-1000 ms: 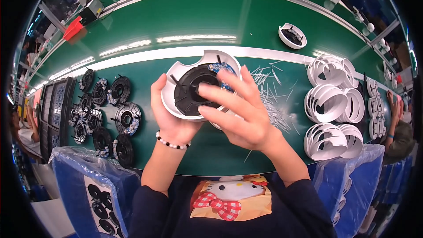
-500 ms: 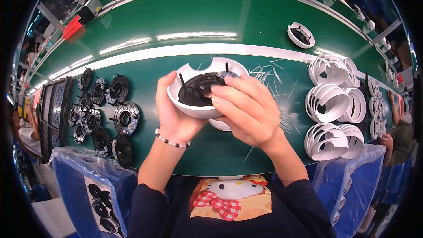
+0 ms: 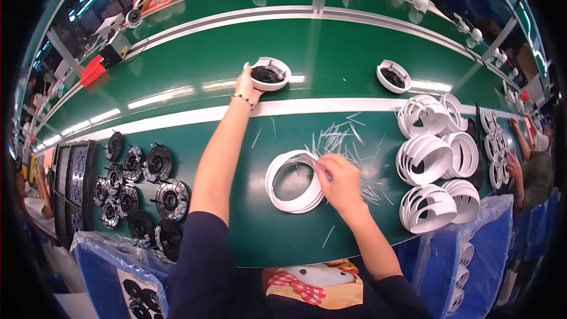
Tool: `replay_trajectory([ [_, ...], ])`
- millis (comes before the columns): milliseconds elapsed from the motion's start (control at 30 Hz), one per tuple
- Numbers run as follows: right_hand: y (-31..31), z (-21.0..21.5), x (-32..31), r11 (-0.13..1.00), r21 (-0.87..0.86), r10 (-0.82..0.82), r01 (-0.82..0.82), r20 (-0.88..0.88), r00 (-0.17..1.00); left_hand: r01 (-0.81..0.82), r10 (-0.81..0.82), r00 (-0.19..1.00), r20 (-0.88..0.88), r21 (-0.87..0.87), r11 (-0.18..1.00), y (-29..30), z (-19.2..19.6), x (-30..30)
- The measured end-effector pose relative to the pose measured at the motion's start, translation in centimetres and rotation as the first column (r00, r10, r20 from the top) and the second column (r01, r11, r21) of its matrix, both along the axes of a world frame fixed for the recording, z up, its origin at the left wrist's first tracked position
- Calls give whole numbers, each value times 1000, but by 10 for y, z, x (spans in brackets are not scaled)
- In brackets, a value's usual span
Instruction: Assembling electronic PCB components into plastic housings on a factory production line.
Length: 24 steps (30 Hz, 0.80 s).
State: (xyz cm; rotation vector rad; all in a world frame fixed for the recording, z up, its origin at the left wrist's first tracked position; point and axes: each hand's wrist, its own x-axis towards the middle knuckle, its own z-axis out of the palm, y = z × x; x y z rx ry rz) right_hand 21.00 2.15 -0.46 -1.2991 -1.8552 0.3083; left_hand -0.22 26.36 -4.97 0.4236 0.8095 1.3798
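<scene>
The left hand (image 3: pixel 245 82) is extended far forward over the white belt edge stripe (image 3: pixel 177 117), fingers closed on the near-left rim of an assembled white housing with black insert (image 3: pixel 269 74). The housing rests flat on the green conveyor belt (image 3: pixel 331 47), opening upward, and lies just right of and beyond the grip.

The right hand (image 3: pixel 338 180) works close to the body. Its fingertips pinch the right rim of a white plastic ring (image 3: pixel 292 182), which lies flat on the green worktable (image 3: pixel 248 218) and extends left of the grip. The right hand is the nearer hand to this ring; the left is well apart from it.

Right of the right hand: stacked white rings (image 3: pixel 434 162) in several piles. Just beyond its fingertips: scattered white plastic slivers (image 3: pixel 342 139). Left of the left forearm: a group of black round inserts (image 3: pixel 147 192).

A second white housing (image 3: pixel 393 75) rides the belt further right. A blue plastic-lined bin (image 3: pixel 112 272) sits below the table edge, lower left.
</scene>
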Motion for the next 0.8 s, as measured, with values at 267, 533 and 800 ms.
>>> replay_trajectory([
  [267,-1,5,12,942,-302,-150,146,8,989,-20,398,-180,-900,408,913,-97,53,-92],
  [533,-18,50,1,990,-99,-106,103,-28,994,-372,-485,-369,-793,-353,859,-179,26,-269],
  [800,-77,85,-12,974,25,220,-225,121,968,-256,-532,-565,-630,-479,839,-166,79,-220],
])
